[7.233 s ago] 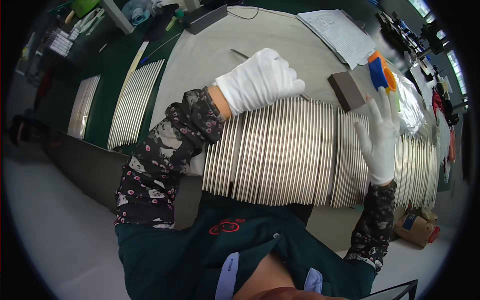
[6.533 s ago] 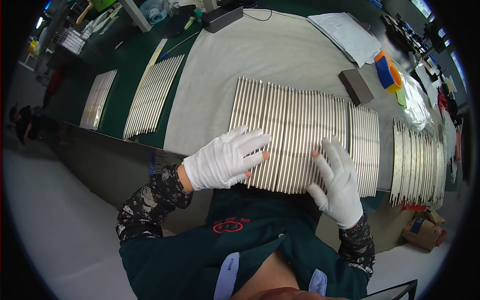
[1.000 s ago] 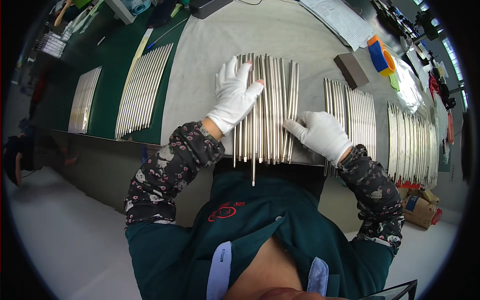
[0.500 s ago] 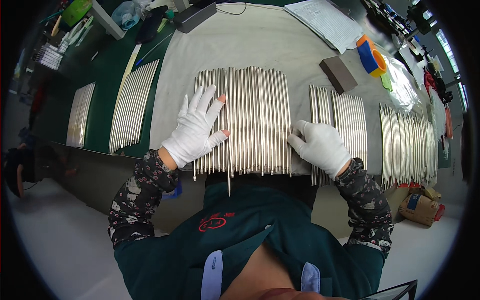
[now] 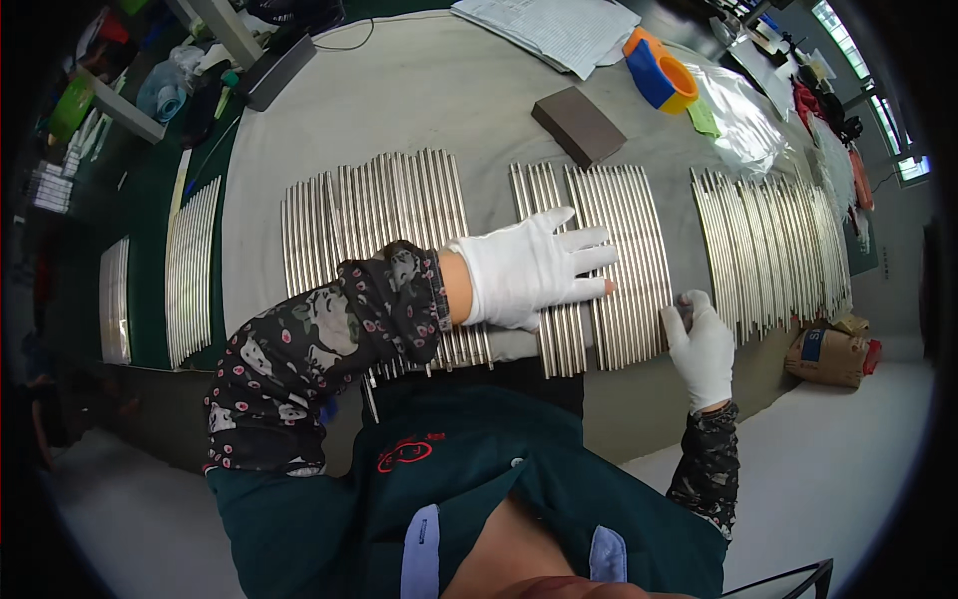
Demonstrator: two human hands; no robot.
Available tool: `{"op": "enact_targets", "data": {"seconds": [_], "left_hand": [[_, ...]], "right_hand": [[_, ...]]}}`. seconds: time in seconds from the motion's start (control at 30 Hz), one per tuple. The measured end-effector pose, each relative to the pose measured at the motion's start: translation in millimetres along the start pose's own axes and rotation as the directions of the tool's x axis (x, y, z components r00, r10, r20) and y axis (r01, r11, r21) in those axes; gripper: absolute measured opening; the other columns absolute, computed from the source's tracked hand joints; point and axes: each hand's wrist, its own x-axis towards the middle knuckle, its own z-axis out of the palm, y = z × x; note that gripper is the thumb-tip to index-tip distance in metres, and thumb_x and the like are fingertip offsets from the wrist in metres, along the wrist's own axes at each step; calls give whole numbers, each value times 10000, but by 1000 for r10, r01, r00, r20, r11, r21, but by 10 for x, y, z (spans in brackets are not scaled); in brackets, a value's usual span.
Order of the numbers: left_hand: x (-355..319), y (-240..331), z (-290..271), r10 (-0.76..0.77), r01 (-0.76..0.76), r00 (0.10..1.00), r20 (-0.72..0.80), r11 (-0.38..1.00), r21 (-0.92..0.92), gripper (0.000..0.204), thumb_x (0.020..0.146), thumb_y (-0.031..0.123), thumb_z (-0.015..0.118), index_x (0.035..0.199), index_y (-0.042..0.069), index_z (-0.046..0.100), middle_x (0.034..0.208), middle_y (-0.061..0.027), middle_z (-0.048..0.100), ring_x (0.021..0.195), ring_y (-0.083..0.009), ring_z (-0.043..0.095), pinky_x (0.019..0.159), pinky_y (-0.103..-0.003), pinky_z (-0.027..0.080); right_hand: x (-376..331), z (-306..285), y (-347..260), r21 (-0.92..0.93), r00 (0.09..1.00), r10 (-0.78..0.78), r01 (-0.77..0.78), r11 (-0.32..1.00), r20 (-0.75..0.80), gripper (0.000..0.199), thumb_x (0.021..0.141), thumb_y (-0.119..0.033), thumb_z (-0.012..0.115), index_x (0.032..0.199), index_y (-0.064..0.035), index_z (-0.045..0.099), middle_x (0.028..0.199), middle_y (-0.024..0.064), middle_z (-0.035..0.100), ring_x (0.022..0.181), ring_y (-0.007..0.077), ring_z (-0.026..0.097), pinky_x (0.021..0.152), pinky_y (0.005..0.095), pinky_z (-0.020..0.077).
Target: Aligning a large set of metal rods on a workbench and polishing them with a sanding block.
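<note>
My left hand (image 5: pixel 544 265), in a white glove with bare fingertips, lies open with its fingers spread over a narrow row of metal rods (image 5: pixel 565 344) and the edge of a wider row of rods (image 5: pixel 629 240). My left forearm crosses a large row of rods (image 5: pixel 399 200), hiding its lower middle. One rod (image 5: pixel 370 399) sticks out toward me from that row. By the right near edge of the wider row, my gloved right hand (image 5: pixel 704 349) is closed, thumb and fingers together. Whatever is between them, if anything, is too small to make out.
More rods (image 5: pixel 768 250) lie at the right, and two rod groups (image 5: pixel 193 270) lie on the green surface at left. Behind are a dark block (image 5: pixel 579 125), a blue-and-orange tape holder (image 5: pixel 659 75), papers (image 5: pixel 549 30) and clear plastic (image 5: pixel 733 115). A brown bag (image 5: pixel 826 356) is at lower right.
My left hand has left the large row and reached rightward onto the smaller rows. My right hand has moved right, past the wider row. The whole view has shifted, with the table contents now further left.
</note>
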Motion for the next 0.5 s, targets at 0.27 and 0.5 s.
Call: {"op": "enact_targets", "data": {"seconds": [0.27,0.5], "left_hand": [[387,-209,327,285,-288,957,-45,954,-82,852,671,507,752,1369,126,445,1449,-171,362,1374,-319,319,1106,-529,250],[674,-179,221,381,-373,919,102,923,-93,960,566,633,744,1323,114,466,1278,-163,481,1256,-335,425,1125,-528,229]], "right_hand": [[-255,309,-221,101,985,-148,157,982,-93,339,900,-132,575,1201,11,509,845,188,610,632,347,635,552,398,524],[-542,366,-324,293,980,-127,78,953,152,426,910,-121,561,1271,65,432,822,245,639,688,374,646,590,440,496]]}}
